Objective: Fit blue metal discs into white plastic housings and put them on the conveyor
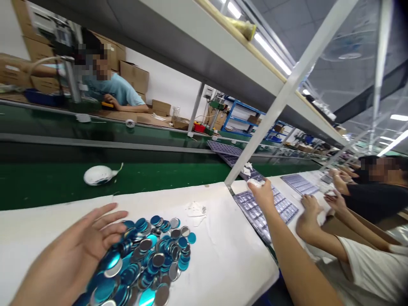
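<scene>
My left hand (81, 242) is spread with fingers apart at the edge of a heap of round discs (153, 255), some blue-filmed and some mirror-like. Nothing shows in its palm. Farther off to the right, my right hand (265, 195) is closed on a small white rounded piece (255, 183), above a compartmented plastic tray (277, 204). The fingers partly cover that piece, so its kind is unclear. On the green conveyor belt (47, 182) lies a white oval case (98, 175) with a short wire at its right end.
A crumpled white scrap (196, 209) lies on the white table covering (219, 250). A slanted metal post (270, 123) rises beside the tray under an overhead shelf (204, 46). Co-workers' arms (318, 231) reach in at the right. Another person (124, 91) sits beyond the belt.
</scene>
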Demonstrator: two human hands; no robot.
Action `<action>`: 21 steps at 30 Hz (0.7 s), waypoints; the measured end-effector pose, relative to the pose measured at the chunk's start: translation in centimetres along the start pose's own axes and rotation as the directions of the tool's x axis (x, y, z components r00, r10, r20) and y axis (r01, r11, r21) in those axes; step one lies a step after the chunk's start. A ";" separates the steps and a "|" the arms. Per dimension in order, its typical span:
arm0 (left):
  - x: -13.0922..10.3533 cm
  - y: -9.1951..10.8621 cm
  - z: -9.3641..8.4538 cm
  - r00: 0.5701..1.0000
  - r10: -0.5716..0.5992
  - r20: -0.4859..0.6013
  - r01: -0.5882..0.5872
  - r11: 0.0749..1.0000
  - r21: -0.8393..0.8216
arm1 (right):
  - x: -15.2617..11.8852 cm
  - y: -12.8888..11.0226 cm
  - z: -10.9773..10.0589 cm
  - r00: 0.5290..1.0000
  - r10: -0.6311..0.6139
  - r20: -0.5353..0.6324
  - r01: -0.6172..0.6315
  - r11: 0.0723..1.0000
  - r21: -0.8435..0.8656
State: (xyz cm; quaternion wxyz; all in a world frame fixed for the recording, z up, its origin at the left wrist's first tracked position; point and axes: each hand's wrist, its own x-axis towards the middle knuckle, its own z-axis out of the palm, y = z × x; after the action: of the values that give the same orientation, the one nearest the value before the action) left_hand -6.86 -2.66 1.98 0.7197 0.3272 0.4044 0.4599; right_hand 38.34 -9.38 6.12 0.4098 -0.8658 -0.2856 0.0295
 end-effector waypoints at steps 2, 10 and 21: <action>-1.6 -0.3 1.7 0.997 -0.039 0.073 0.038 0.999 0.014 | -5.0 -2.0 1.6 0.981 -0.140 0.133 0.125 0.985 0.116; -4.0 -1.1 4.2 0.965 -0.113 0.236 0.156 0.972 -0.173 | -19.6 -11.1 9.4 0.371 -0.729 0.575 0.352 0.684 0.640; -3.7 -0.4 3.1 0.995 -0.068 0.080 0.085 0.969 -0.232 | -13.9 -7.9 11.7 0.356 -0.416 0.837 0.510 0.837 0.199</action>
State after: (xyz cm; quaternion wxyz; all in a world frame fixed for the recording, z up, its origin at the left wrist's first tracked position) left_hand -4.88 -6.59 4.11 0.7844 0.2401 0.3334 0.4646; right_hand 19.69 -4.52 1.61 0.1630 -0.6365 -0.6818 0.3216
